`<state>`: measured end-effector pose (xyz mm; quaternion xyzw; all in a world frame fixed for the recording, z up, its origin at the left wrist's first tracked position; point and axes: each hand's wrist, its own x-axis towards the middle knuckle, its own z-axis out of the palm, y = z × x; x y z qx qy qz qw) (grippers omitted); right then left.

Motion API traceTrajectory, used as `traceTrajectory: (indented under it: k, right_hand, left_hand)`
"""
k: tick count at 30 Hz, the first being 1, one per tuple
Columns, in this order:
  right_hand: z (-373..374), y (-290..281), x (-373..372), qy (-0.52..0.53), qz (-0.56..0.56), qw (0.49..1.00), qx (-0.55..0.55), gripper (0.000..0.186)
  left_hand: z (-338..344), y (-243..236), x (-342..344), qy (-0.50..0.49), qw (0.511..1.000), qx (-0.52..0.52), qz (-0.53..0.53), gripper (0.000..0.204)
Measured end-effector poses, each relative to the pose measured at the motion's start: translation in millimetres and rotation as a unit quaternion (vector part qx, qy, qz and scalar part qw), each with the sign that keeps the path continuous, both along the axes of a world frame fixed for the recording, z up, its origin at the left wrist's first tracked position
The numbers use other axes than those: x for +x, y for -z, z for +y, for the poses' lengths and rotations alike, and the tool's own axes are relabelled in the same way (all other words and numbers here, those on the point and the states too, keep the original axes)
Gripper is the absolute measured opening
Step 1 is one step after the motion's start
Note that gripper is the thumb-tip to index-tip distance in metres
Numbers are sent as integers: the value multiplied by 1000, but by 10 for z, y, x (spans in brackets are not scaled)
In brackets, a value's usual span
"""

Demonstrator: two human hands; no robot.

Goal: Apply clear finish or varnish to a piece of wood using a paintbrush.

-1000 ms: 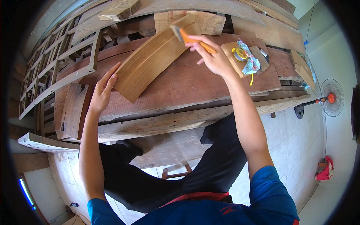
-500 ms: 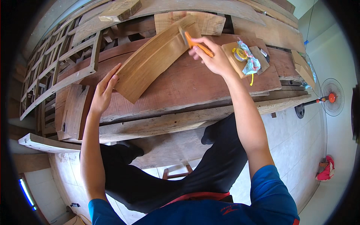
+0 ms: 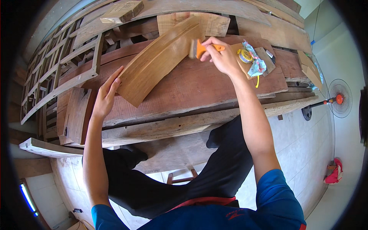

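Observation:
A light-brown wooden board (image 3: 161, 57) with a ridge along its length slants across a reddish-brown plank (image 3: 184, 90). My left hand (image 3: 107, 92) grips the board's near left edge, fingers along its side and thumb toward its face. In my right hand (image 3: 216, 51) is a flat paintbrush (image 3: 200, 48) with an orange handle. Its bristles are blurred and sit close to the board's right edge; whether they touch it I cannot tell.
Right of the brush, a yellow tape roll (image 3: 245, 56) and a crumpled blue wrapper (image 3: 257, 63) lie on small wood pieces. A wooden lattice frame (image 3: 61, 73) leans at the left. A wood block (image 3: 122, 11) rests at the back. A fan (image 3: 339, 99) stands at the right.
My right hand has brought the paintbrush down and slightly right, from the board's upper face to its right edge. The brush has turned. My left hand and the board have barely shifted.

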<state>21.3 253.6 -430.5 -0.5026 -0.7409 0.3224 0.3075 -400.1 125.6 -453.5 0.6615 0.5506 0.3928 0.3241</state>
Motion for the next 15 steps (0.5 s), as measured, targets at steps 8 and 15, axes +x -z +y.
traceTrajectory:
  k: [8,15]
  right_hand:
    - [61,222,-116,104,-4,962,253,31]
    - [102,174,-82,69,80,990,88,39]
  left_hand:
    - [32,28,-2,11,1000,-11,-21,51]
    - [30,42,-39,12,1000,-5,-7,51]
